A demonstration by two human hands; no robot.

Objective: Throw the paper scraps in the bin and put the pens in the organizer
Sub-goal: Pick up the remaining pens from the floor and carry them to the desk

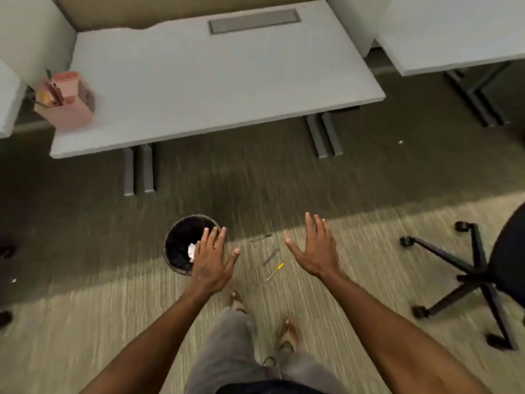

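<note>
A black round bin [181,245] stands on the carpet with white paper [192,251] inside. My left hand [211,261] hovers over the bin's right rim, fingers spread and empty. My right hand [316,248] is held out flat and empty to the right. On the floor between my hands lie three pens: a dark one [261,238], a grey one [271,256] and a yellow-tipped one [275,271]. A pink organizer [68,106] with several pens stands on the desk's left corner. Small paper scraps lie on the carpet at the far right [400,142] and far left [13,280].
A grey desk [221,78] fills the upper middle, with its metal legs [324,135] on the carpet. A second desk [454,32] stands at the upper right. A black office chair [483,277] with wheeled base sits at the right. My feet [289,331] are below the pens.
</note>
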